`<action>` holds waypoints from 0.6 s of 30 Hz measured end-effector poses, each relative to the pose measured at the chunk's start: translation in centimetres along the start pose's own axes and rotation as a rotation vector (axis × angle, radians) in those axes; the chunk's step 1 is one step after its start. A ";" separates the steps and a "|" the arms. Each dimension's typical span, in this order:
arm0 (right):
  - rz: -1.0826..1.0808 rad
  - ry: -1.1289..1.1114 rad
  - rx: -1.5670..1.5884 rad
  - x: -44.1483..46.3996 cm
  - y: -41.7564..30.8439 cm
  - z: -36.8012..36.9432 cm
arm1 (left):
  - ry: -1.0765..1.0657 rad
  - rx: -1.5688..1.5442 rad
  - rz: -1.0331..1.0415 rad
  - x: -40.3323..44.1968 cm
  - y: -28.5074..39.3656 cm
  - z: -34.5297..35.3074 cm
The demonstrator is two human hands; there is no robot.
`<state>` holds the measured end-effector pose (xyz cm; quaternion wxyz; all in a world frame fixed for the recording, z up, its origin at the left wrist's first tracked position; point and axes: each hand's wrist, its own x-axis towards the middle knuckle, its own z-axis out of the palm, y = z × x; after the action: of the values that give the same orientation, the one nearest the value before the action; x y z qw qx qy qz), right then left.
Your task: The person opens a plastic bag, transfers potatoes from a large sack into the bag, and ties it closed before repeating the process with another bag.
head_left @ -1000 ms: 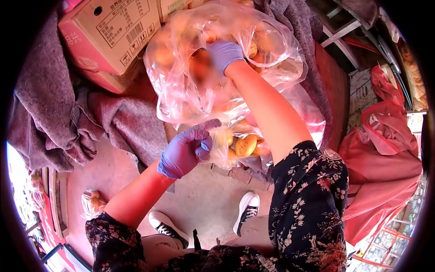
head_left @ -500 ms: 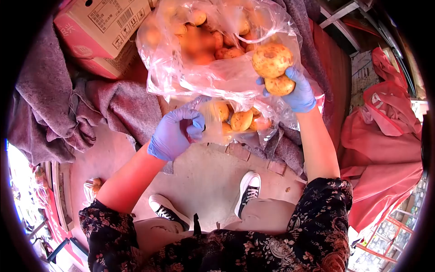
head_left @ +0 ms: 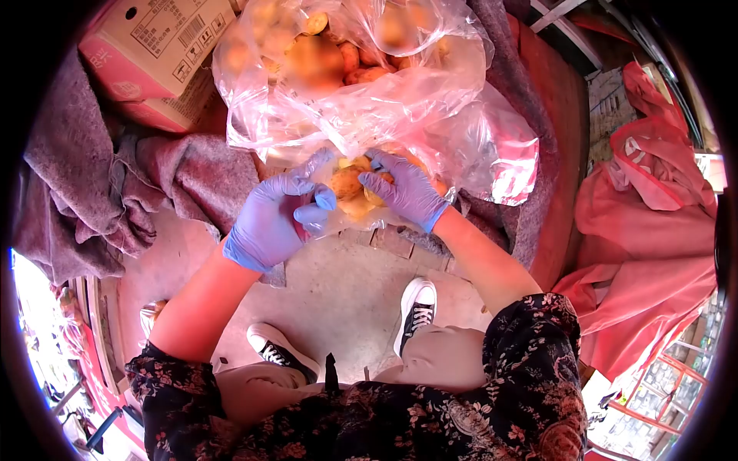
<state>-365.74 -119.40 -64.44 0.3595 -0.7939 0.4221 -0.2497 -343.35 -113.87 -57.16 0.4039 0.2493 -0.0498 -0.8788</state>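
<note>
My left hand (head_left: 275, 215), in a blue glove, has its fingers curled on the edge of a small clear plastic bag (head_left: 332, 223). Yellow potatoes (head_left: 355, 206) show at and inside this bag. My right hand (head_left: 406, 188), gloved too, reaches in from the right, with thumb and fingers against a potato (head_left: 347, 183) at the bag's mouth. Its fingers partly cover the potatoes there. Just beyond both hands lies a large clear plastic bag (head_left: 323, 127) holding many more potatoes (head_left: 365, 74), some blurred behind the film.
Stacked cardboard boxes (head_left: 165, 54) stand at the upper left. Grey-purple blankets (head_left: 204, 165) drape around the large bag. Red cloth (head_left: 638, 246) hangs at the right. My shoes (head_left: 419, 307) rest on the floor (head_left: 338, 300) below the hands.
My right hand has moved down and left, bringing two potatoes from above the large bag to the small bag's mouth. The left hand keeps its hold, shifting slightly left with the view.
</note>
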 end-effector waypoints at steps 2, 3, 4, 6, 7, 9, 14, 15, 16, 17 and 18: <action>0.041 -0.028 -0.008 -0.3 0.2 -1.1 | -0.004 -0.013 0.022 -0.1 0.5 -0.3; 0.065 -0.038 0.030 -0.6 0.5 -1.7 | -0.006 -0.020 0.032 -0.1 0.7 -0.4; 0.090 -0.047 0.067 -0.8 0.7 -2.1 | 0.008 -0.012 0.043 -0.2 0.8 -0.4; -0.063 0.046 -0.117 -1.1 1.4 -2.2 | 0.027 0.004 0.063 -0.1 0.8 -0.1; -0.139 0.094 -0.212 -1.4 2.1 -2.2 | 0.022 0.014 0.053 -0.1 0.6 0.0; -0.103 0.038 -0.487 -2.6 4.4 -1.6 | 0.013 0.037 0.036 0.0 0.5 0.3; -0.122 -0.019 -0.851 -5.0 5.1 -4.1 | 0.045 -0.028 0.053 0.1 1.6 -0.2; -0.033 -0.133 -0.907 -5.3 4.9 -5.0 | 0.028 -0.026 0.052 0.0 1.9 -0.6; 0.057 -0.245 -0.964 -5.4 4.7 -6.1 | 0.023 -0.006 0.051 -0.2 2.1 -0.9; 0.047 -0.220 -1.007 -5.5 4.9 -7.2 | 0.014 0.014 0.051 -0.3 2.4 -1.2; 0.038 -0.196 -1.050 -5.6 5.1 -8.4 | 0.004 0.033 0.052 -0.3 2.4 -1.3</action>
<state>-376.97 -119.62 -63.74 -0.0442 -0.8786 0.4692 0.0770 -340.90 -115.11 -57.46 0.4224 0.2564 -0.0697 -0.8666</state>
